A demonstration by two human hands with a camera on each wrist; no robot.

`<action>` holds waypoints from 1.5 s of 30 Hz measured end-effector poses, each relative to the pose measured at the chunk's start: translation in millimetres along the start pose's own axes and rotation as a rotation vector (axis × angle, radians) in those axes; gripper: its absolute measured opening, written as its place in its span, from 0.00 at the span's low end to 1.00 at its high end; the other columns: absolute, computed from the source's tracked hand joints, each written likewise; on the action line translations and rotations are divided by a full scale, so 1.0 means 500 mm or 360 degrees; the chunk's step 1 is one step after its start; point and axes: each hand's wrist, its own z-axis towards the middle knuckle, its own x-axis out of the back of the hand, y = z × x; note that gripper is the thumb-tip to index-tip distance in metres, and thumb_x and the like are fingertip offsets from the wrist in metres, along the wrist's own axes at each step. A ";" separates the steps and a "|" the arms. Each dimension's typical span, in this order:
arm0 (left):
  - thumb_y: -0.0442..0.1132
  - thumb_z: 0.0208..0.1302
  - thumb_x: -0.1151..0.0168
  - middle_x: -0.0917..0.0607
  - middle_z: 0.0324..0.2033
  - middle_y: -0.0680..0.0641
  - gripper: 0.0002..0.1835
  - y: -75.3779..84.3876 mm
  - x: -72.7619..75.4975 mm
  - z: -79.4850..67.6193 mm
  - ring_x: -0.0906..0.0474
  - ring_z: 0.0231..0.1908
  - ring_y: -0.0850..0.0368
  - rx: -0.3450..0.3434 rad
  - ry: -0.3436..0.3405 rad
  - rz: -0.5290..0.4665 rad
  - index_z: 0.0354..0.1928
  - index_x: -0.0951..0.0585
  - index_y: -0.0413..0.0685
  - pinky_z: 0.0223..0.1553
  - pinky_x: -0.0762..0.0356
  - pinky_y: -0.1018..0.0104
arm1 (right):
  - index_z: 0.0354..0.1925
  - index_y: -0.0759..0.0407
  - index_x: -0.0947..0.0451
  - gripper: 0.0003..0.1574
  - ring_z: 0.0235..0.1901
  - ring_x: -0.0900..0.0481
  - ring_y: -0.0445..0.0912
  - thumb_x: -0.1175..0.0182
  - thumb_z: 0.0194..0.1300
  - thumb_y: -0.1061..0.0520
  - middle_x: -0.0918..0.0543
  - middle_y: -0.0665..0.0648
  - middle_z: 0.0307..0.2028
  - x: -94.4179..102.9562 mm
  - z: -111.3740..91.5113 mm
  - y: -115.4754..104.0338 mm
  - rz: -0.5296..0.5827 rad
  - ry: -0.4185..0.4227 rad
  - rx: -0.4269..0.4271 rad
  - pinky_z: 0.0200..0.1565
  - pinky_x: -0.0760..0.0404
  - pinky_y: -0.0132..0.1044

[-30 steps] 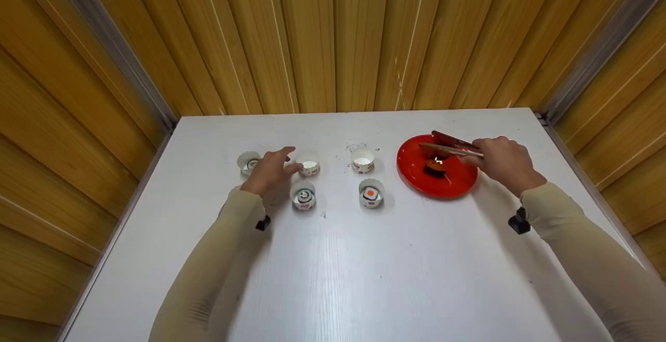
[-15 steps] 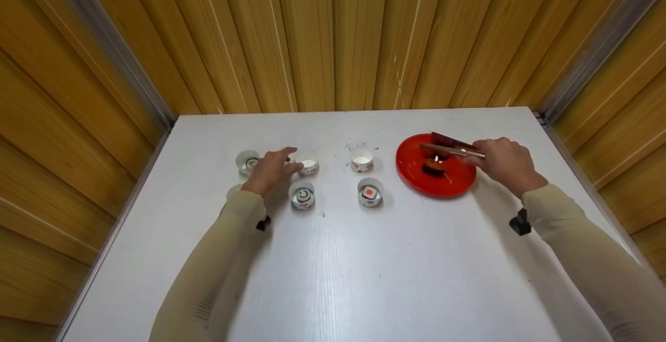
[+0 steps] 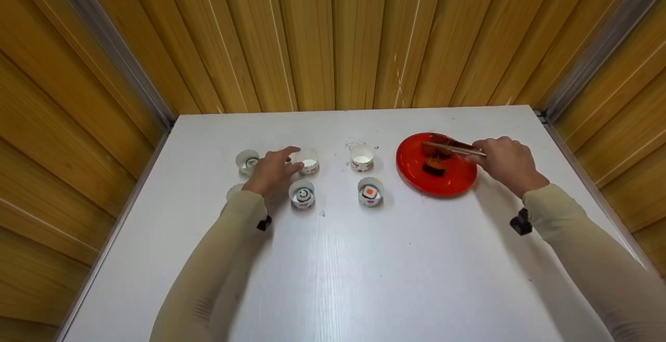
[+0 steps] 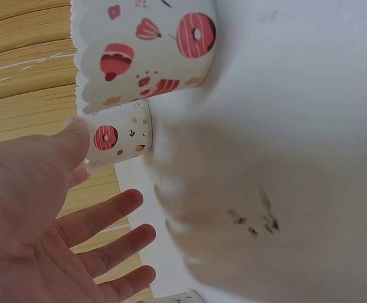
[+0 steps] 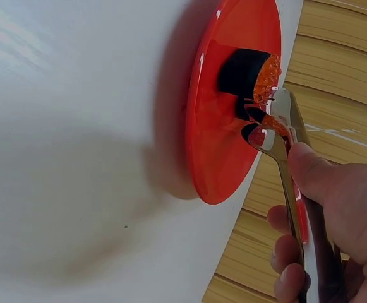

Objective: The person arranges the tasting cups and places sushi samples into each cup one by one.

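Observation:
My right hand (image 3: pixel 502 165) grips metal tongs (image 5: pixel 290 183) over the red plate (image 3: pixel 442 188). Their ends lie either side of a dark-wrapped sushi piece with orange roe (image 5: pixel 273 123), partly hidden by the metal. Another roe sushi (image 3: pixel 433 167) sits on the plate in front of it. My left hand (image 3: pixel 271 171) holds nothing, its fingers spread. The thumb and forefinger are at the left side of a white paper cup (image 3: pixel 309 163); whether they touch it I cannot tell. A nearer cup (image 3: pixel 302 201) contains a round sushi piece (image 3: pixel 304 195).
A cup with white-and-orange sushi (image 3: pixel 370 200) stands mid-table, behind it a cup (image 3: pixel 361 164) with a bare white inside. Another filled cup (image 3: pixel 244 159) is left of my left hand; one more (image 3: pixel 234 191) is mostly hidden by my sleeve. Wood-look panels (image 3: pixel 333 35) enclose the white table (image 3: pixel 354 279).
The ends of the tongs have come closer together around the rear sushi and tipped slightly lower. My left hand and the cups stay nearly where they were.

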 end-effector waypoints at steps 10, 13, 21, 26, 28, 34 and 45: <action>0.53 0.75 0.40 0.20 0.62 0.37 0.29 -0.002 0.003 0.000 0.24 0.62 0.41 0.0015 -0.0016 -0.0045 0.74 0.30 0.57 0.64 0.29 0.43 | 0.55 0.65 0.16 0.27 0.32 0.24 0.57 0.31 0.68 0.47 0.13 0.68 0.41 0.009 0.000 -0.006 0.0048 -0.0032 -0.0018 0.29 0.24 0.49; 0.53 0.76 0.40 0.20 0.62 0.37 0.29 -0.002 0.004 0.001 0.24 0.62 0.40 0.0011 -0.0016 -0.0044 0.74 0.30 0.57 0.64 0.29 0.42 | 0.56 0.66 0.16 0.27 0.31 0.25 0.57 0.31 0.68 0.47 0.13 0.68 0.41 0.009 0.000 -0.006 0.0060 -0.0043 -0.0029 0.28 0.25 0.47; 0.52 0.76 0.40 0.20 0.63 0.37 0.29 -0.002 0.003 0.002 0.24 0.63 0.40 0.0027 -0.0035 -0.0067 0.75 0.30 0.57 0.65 0.30 0.43 | 0.55 0.66 0.16 0.26 0.30 0.25 0.56 0.31 0.68 0.48 0.13 0.67 0.39 0.007 -0.001 -0.006 0.0084 -0.0048 -0.0044 0.28 0.26 0.46; 0.52 0.75 0.40 0.20 0.62 0.37 0.29 -0.002 0.003 0.002 0.24 0.63 0.40 0.0020 -0.0029 -0.0048 0.75 0.30 0.57 0.64 0.30 0.43 | 0.54 0.66 0.15 0.25 0.30 0.25 0.56 0.31 0.68 0.48 0.13 0.66 0.38 0.004 0.000 -0.003 0.0080 -0.0028 -0.0035 0.27 0.26 0.46; 0.53 0.75 0.40 0.20 0.62 0.38 0.29 -0.001 0.002 0.002 0.24 0.62 0.41 0.0031 -0.0031 -0.0049 0.75 0.30 0.58 0.64 0.30 0.43 | 0.54 0.66 0.15 0.25 0.30 0.25 0.56 0.31 0.68 0.49 0.13 0.65 0.37 0.003 0.000 -0.001 0.0073 -0.0016 -0.0040 0.27 0.26 0.47; 0.53 0.75 0.40 0.20 0.62 0.39 0.30 -0.001 0.001 0.002 0.23 0.61 0.42 0.0072 -0.0043 -0.0068 0.75 0.30 0.59 0.64 0.29 0.44 | 0.54 0.66 0.15 0.24 0.31 0.25 0.57 0.31 0.68 0.49 0.13 0.66 0.38 0.004 0.003 -0.003 0.0100 -0.0045 -0.0048 0.29 0.24 0.48; 0.53 0.75 0.39 0.22 0.63 0.40 0.30 0.003 -0.001 0.000 0.25 0.63 0.41 0.0143 -0.0043 -0.0113 0.75 0.30 0.61 0.65 0.30 0.42 | 0.57 0.63 0.17 0.26 0.31 0.23 0.58 0.31 0.68 0.49 0.14 0.70 0.44 0.019 0.006 -0.011 0.0018 -0.0018 -0.0051 0.26 0.25 0.48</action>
